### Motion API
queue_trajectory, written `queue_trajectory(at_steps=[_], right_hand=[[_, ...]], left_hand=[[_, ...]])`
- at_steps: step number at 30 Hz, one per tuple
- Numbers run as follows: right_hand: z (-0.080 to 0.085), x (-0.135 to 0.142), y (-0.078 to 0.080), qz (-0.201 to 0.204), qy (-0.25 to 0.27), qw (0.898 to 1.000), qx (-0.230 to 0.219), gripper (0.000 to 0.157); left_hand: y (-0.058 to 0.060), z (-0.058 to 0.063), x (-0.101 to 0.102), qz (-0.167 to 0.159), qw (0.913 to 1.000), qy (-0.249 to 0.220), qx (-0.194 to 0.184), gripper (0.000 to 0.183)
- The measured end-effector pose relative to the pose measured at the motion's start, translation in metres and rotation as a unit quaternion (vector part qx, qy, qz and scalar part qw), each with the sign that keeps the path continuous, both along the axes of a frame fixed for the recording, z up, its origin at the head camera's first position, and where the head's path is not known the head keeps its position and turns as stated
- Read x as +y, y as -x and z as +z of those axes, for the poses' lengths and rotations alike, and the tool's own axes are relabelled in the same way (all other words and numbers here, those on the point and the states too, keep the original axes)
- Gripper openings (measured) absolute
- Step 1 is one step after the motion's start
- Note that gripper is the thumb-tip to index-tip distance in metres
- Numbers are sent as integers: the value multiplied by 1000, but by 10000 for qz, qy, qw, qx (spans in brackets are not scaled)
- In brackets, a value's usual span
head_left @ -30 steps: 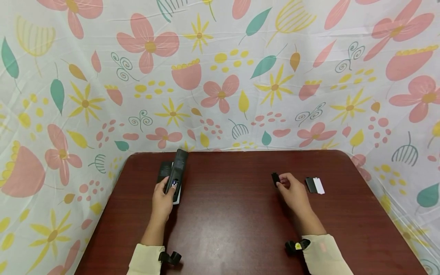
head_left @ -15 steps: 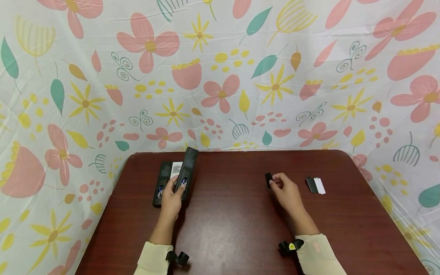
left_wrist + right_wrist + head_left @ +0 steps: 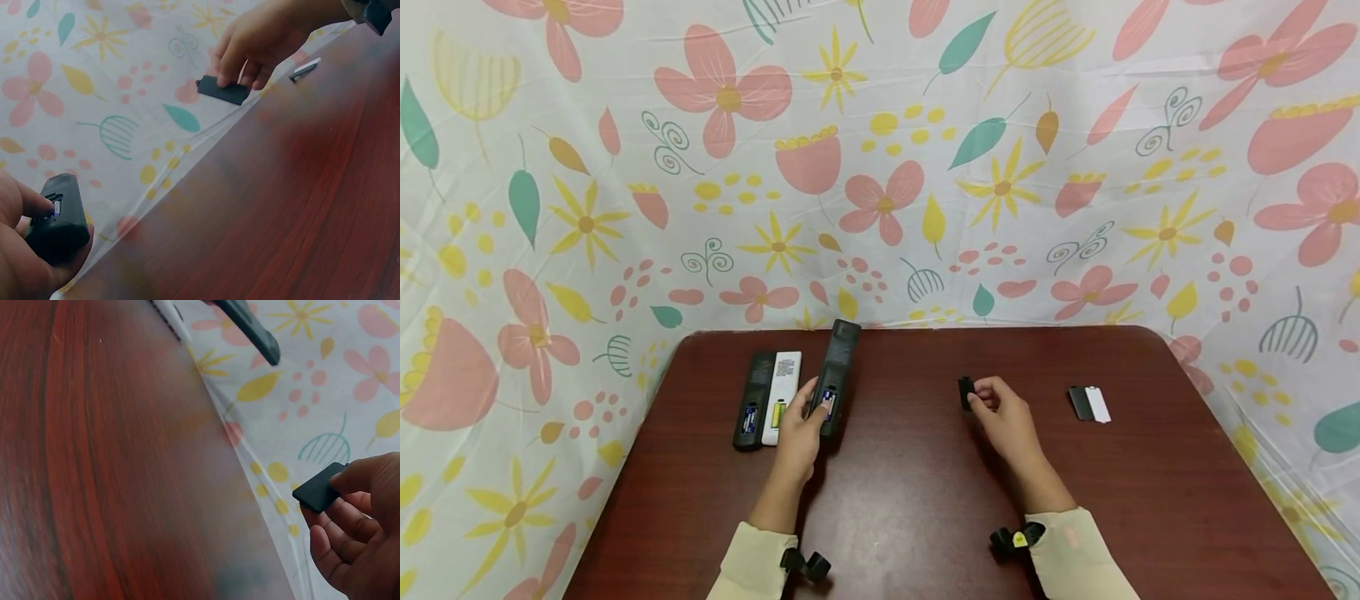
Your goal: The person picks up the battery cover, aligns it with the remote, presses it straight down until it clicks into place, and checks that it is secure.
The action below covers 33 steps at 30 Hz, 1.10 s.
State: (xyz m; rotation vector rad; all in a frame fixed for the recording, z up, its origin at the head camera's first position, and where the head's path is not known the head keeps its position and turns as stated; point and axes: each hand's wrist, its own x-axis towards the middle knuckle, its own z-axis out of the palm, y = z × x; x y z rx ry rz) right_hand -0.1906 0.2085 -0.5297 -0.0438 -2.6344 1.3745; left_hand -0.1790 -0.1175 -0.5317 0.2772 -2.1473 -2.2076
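A: What does the left hand (image 3: 800, 439) have?

B: A long black plastic remote control (image 3: 842, 350), back side up, lifted off the glossy red-brown wooden worktop (image 3: 910, 475). The fingers curl round its lower half.

A: Is its battery compartment open?

B: Yes, it's uncovered, with blue-and-silver batteries (image 3: 829, 397) inside. The thumb hides part of it, so I can't tell how many.

A: And the right hand (image 3: 1006, 417)?

B: Its thumb and fingers pinch a small flat black plastic cover (image 3: 966, 393) by one edge, above the worktop and well apart from the raised remote.

A: Any other compartments?

B: Two, just left of the left hand. A second black plastic remote (image 3: 757, 379) lies back up, blue batteries (image 3: 749, 419) in its open slot. Right beside it is a slim white plastic remote (image 3: 787, 375) with a printed label; its open slot shows yellow-green (image 3: 778, 414) battery casing.

A: Where are their covers?

B: I can't say whose they are, but one black rectangular cover (image 3: 1081, 403) and one white rectangular cover (image 3: 1098, 404) lie side by side at the right of the worktop.
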Motion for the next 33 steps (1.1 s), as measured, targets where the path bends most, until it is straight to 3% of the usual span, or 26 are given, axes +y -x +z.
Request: queue_trajectory(at_steps=[17,33], right_hand=[[6,-37,1,248,527,9982,149,11],[14,-60,1,555,973,9933,274,13]], left_hand=[[-1,-5,33,-424,9978,-506,11,53],[0,-2,48,-950,9902,-1005,184,66]])
